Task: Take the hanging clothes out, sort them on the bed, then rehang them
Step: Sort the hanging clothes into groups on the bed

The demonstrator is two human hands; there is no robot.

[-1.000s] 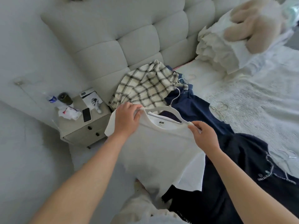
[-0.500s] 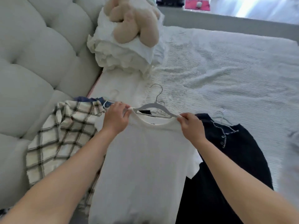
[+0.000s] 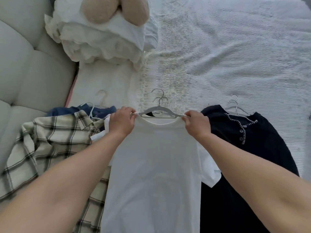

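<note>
A white T-shirt (image 3: 154, 165) hangs on a grey hanger (image 3: 159, 110) over the bed's near edge. My left hand (image 3: 121, 121) pinches its left shoulder and my right hand (image 3: 196, 123) pinches its right shoulder, both at the hanger's ends. A cream plaid shirt (image 3: 50, 145) lies to the left, over a blue garment (image 3: 75, 111). To the right lies a dark navy garment (image 3: 249, 148) with white stitching, a wire hanger (image 3: 235, 106) at its collar.
A white textured bedspread (image 3: 227, 56) covers the bed beyond the clothes. A ruffled white pillow (image 3: 94, 41) with a beige plush toy (image 3: 114, 9) sits at the top left. The tufted headboard (image 3: 25, 64) runs along the left.
The view has swung from the nightstand side to face the bed squarely. Both hands have carried the white T-shirt on its hanger to between the plaid shirt and the navy garment.
</note>
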